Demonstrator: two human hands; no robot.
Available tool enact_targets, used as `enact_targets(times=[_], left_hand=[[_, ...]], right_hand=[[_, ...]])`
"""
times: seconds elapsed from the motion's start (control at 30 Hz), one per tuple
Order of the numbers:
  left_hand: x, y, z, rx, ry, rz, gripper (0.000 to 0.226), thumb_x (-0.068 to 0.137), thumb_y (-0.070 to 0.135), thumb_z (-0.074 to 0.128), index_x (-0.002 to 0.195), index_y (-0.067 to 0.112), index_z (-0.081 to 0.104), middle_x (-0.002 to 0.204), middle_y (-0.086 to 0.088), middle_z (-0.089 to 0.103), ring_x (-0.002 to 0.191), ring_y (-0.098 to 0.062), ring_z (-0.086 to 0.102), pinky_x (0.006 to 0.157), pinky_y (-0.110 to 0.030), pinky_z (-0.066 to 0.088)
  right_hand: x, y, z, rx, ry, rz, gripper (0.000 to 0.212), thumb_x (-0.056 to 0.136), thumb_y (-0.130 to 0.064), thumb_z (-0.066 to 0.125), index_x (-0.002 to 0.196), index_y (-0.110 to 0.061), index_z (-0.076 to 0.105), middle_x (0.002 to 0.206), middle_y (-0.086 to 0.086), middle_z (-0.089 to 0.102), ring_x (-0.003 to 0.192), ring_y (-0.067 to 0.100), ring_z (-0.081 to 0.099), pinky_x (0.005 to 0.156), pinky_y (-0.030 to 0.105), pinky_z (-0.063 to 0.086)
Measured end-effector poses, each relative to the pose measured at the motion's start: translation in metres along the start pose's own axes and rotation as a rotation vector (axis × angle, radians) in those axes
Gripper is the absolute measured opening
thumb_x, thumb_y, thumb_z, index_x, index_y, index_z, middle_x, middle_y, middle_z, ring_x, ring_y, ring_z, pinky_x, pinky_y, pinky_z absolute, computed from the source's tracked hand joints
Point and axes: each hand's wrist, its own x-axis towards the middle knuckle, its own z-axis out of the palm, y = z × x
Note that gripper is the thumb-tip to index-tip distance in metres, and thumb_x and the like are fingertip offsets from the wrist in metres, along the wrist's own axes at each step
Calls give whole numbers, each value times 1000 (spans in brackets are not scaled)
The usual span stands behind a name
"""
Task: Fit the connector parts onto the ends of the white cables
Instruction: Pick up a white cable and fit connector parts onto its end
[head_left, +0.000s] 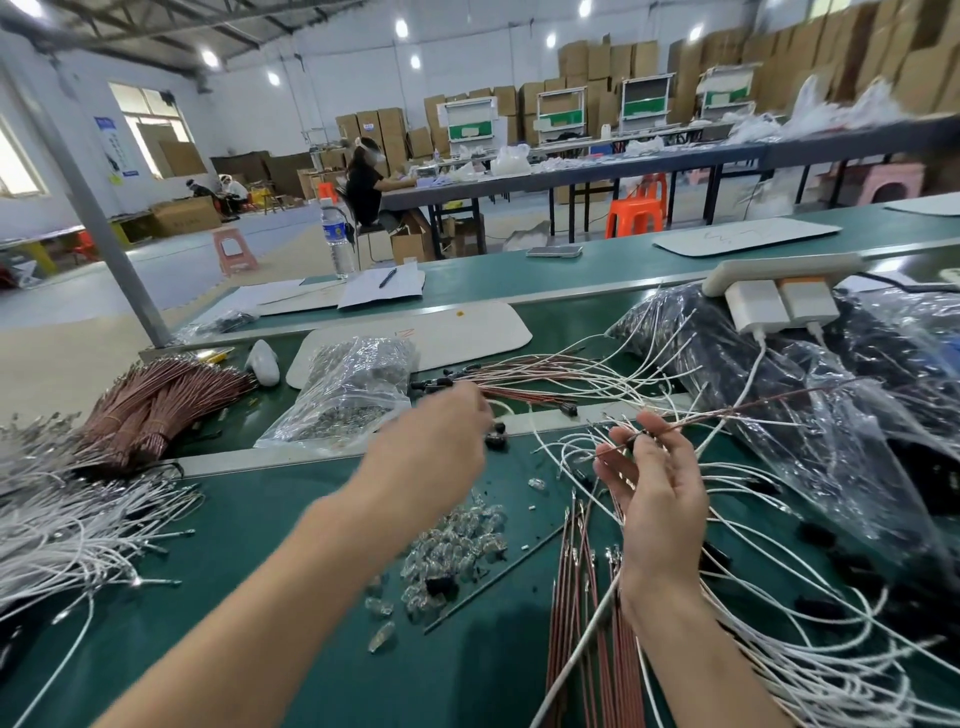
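Green bench (291, 525), right grip (657, 483) pinching cable (737, 411)

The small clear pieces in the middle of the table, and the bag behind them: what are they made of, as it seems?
The clear pieces look like glass or hard clear plastic: see-through, with bright glints; which one, I cannot tell. The bag seems thin soft plastic film: transparent, wrinkled, shiny.

White-walled workshop with ceiling lights (210, 58), windows (150, 127), long tables (571, 174), orange stools (635, 210) and stacked cardboard boxes (608, 60).
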Motion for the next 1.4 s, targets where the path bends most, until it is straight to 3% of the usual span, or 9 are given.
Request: enact_targets(times=[0.3,0.43,0.57,0.73,0.83,0.93,1.07,1.23,1.4], left_hand=[[-39,-90,-96,-236,300,147,19,103,24,48,90,37,55,75,11,66,65,-7,60,64,-17,48],[-45,-114,-95,-316,458,98,14,102,34,50,91,39,56,70,9,65,60,-19,60,63,-40,54],[-46,-120,-75,-130,138,-25,15,100,20,57,89,29,60,71,11,70,58,-8,63,60,-30,53],[-50,-73,-61,-680,-155,-7,20,93,20,57,107,7,65,77,-12,73,64,-22,68,61,-26,56],[-45,-35,-52,-699,-403,142,28,91,26,55,113,12,66,85,-8,74,76,-20,70,71,-27,58],[-21,-15,-67,-740,-190,260,24,95,23,52,115,17,65,91,-2,75,81,-15,73,71,-21,58],[44,0,-93,-1125,170,-29,20,103,13,48,120,12,60,94,-1,78,80,-15,74,63,-25,59],[138,33,-122,-1041,203,-69,33,105,22,50,137,13,52,97,2,78,94,-15,73,72,-31,62],[154,45,-109,-917,-212,8,73,97,66,27,141,9,40,105,-12,77,97,-29,75,75,-41,63]], right_hand=[[-4,6,5,-130,-100,-6,23,105,-9,46,108,-21,66,88,-4,73,87,17,69,80,29,56],[-7,11,7,-236,-150,-25,22,104,-10,47,108,-22,66,92,-3,71,86,12,68,83,30,57],[-11,16,7,-343,-213,-64,23,104,-14,49,108,-28,66,95,-7,71,87,9,69,82,29,55],[-7,14,6,-333,-191,-87,24,105,-15,48,107,-30,66,94,-7,72,86,13,70,81,30,54],[-4,12,4,-273,-160,-61,24,105,-13,47,107,-27,67,92,-5,72,85,12,70,78,28,54],[-2,12,4,-245,-146,-37,25,105,-12,46,108,-26,67,92,-5,73,84,12,70,79,29,54],[-4,14,5,-254,-142,-13,24,104,-11,47,109,-25,66,93,-3,72,86,14,70,82,32,55],[0,14,2,-233,-129,12,23,104,-11,48,108,-23,67,92,-1,72,85,17,70,76,29,56],[3,12,0,-194,-99,53,23,103,-9,48,108,-21,67,89,-2,73,82,18,71,78,34,58]])
